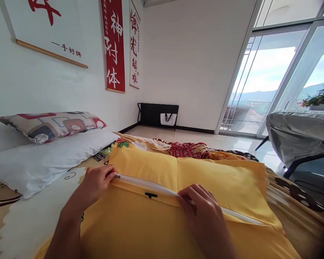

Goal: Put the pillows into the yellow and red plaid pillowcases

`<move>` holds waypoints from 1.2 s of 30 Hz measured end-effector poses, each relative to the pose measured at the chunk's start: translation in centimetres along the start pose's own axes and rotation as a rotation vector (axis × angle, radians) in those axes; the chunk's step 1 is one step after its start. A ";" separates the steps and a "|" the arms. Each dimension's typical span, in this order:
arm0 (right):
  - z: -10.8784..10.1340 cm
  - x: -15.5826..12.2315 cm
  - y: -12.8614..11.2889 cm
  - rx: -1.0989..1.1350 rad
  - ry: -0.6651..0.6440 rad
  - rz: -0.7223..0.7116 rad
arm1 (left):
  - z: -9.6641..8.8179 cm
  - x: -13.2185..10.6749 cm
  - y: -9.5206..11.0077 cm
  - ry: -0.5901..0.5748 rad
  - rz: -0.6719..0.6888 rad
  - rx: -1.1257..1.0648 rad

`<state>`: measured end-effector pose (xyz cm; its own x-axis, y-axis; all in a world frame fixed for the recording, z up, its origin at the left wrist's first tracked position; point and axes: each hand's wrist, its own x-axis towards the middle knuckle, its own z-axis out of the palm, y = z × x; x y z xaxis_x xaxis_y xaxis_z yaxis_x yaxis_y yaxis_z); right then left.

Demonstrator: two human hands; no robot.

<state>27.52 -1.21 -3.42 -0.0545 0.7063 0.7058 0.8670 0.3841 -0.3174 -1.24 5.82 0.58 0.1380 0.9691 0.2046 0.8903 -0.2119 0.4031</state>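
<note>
A yellow pillowcase [194, 172] holding a pillow lies across the bed in front of me, with a white zipper [148, 185] running along its near side. My left hand [97, 183] pinches the left end of the zipper seam, fingers closed on the fabric. My right hand [202, 212] is closed over the zipper near its middle, fingertips pressed on the seam; what they pinch is hidden. To the right of that hand the white zipper tape shows as a line toward the corner.
A white pillow [45, 162] and a patterned pillow [51, 126] lie at the left by the wall. A red plaid cloth [189, 149] lies beyond the yellow case. A covered chair [299, 140] stands at the right near the glass doors.
</note>
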 end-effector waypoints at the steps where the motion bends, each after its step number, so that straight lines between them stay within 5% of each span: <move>1: 0.0 0.0 0.1 0.001 -0.002 -0.004 | 0.0 0.1 -0.3 -0.003 -0.002 0.005; 14: 0.2 -0.2 -0.3 -0.017 0.013 0.033 | 0.3 0.9 -1.7 -0.040 -0.060 0.081; 29: 0.4 -0.2 -0.3 -0.024 0.049 0.016 | 0.9 1.3 -2.4 -0.093 0.177 -0.020; 36: 0.6 -0.2 -0.3 -0.025 0.057 0.015 | 0.5 0.9 -2.0 -0.098 0.133 -0.018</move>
<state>26.96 -1.18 -3.83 -0.0137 0.6770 0.7359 0.8797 0.3579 -0.3129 -2.66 7.18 -0.52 0.2968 0.9397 0.1701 0.8533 -0.3410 0.3945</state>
